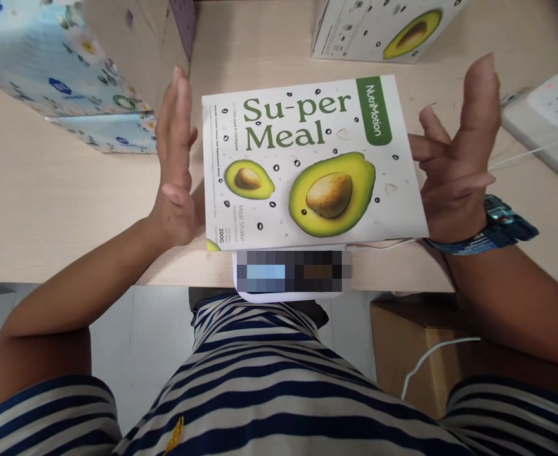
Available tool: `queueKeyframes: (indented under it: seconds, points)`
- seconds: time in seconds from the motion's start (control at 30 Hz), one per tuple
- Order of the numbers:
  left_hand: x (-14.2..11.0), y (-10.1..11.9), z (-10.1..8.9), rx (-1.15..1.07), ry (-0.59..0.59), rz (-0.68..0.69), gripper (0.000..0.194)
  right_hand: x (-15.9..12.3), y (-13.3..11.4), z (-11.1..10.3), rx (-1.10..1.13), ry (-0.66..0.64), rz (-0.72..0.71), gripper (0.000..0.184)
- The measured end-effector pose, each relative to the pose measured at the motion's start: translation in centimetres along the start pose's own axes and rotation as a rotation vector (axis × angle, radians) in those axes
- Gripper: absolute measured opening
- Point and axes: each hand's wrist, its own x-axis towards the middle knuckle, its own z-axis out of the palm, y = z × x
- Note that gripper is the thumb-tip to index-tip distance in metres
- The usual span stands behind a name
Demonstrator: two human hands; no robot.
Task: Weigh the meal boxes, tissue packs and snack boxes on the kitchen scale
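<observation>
The left hand stands wide and flat, palm turned inward, at nine o'clock of the white box, with a narrow gap between them. The right hand is at three o'clock, its fingers spread wide, one pointing up towards twelve; some fingertips slip out of sight at the box's edge, so from here I can't tell whether they touch it. The box sits between the two hands, over the near part of the table, its printed front facing the person: two avocado halves, green lettering and a green label in the corner at one o'clock. I can't tell what bears its weight. Just below it, at six o'clock, a white device with a blurred-out screen shows at the table's near edge, partly covered by the box. A dark blue wristband wraps the right wrist, towards four o'clock. Farther out, a second box with an avocado print stands at one o'clock, and blue flowered packs are stacked towards ten. A white power strip, with a small red light, lies just above three o'clock. Below the table, a brown carton is at five o'clock, and the person's striped shirt fills six.
</observation>
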Motion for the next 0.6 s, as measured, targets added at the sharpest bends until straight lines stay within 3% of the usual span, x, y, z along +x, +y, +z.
queueKeyframes:
  seconds: [0.07,0.13,0.43,0.6]
  points:
    - [0.43,0.02,-0.13,0.140,-0.076,0.206,0.102,0.06,-0.13,0.02,-0.002,0.022,-0.001,0.095]
    - [0.74,-0.02,-0.17,0.194,-0.090,0.270,0.092,0.09,-0.32,0.00,-0.001,0.029,0.016,0.091]
    - [0.88,-0.35,-0.32,0.191,-0.031,0.248,0.090,0.12,-0.19,-0.11,0.041,-0.003,0.000,0.088]
    - [0.85,-0.33,-0.37,0.149,-0.073,0.229,0.088,0.21,-0.06,-0.27,0.073,-0.013,-0.003,0.085]
